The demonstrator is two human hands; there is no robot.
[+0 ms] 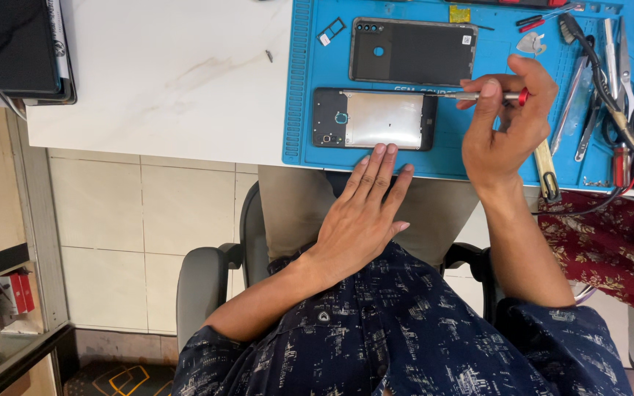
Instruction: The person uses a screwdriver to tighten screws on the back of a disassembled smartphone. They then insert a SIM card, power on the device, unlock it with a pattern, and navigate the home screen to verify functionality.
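From the head camera, the opened phone (374, 119) lies on the blue mat (302, 110), long axis left to right, just beyond my flat, empty left hand (361, 213). My right hand (504, 128) pinches a screwdriver (478, 95), its tip pointing left at the phone's right end.

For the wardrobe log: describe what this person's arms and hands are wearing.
Both hands, left hand and right hand, are bare: no gloves, and no rings or watch visible. The forearms are uncovered too. Short sleeves of a dark navy shirt with a scattered white sketch-like print end near the elbows.
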